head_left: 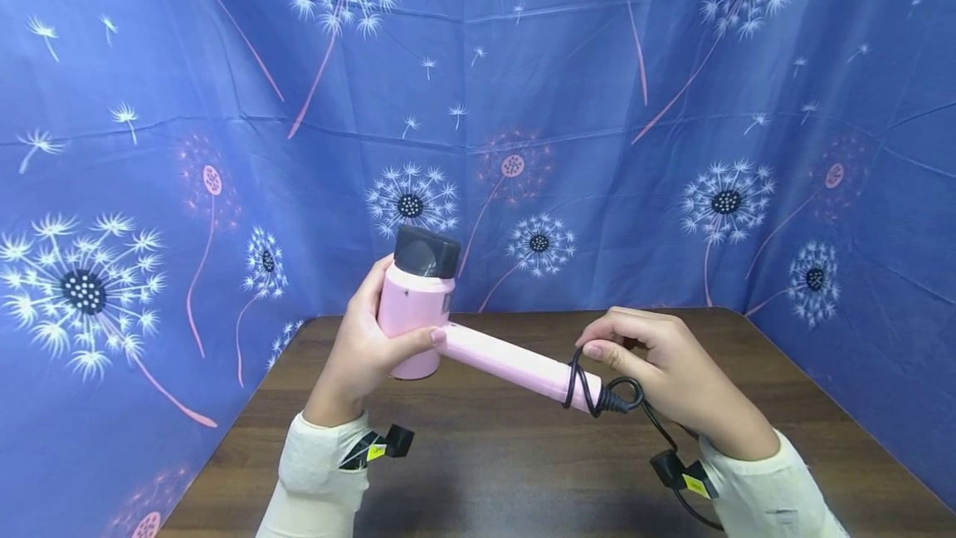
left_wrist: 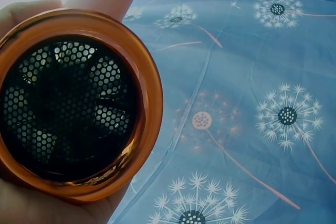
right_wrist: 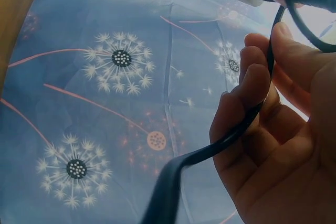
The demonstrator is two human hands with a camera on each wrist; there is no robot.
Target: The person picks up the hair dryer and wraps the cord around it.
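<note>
The left hand (head_left: 358, 343) is gripping the hair dryer (head_left: 470, 344) by its barrel (head_left: 409, 305); the right hand (head_left: 660, 359) is pinching the black cord (right_wrist: 211, 149), which is looping around the handle (head_left: 523, 367) just beside this hand; gentle tension would probably be helping the cord lie neatly.

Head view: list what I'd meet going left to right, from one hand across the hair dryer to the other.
Left hand → black nozzle → pink handle → right hand.
</note>
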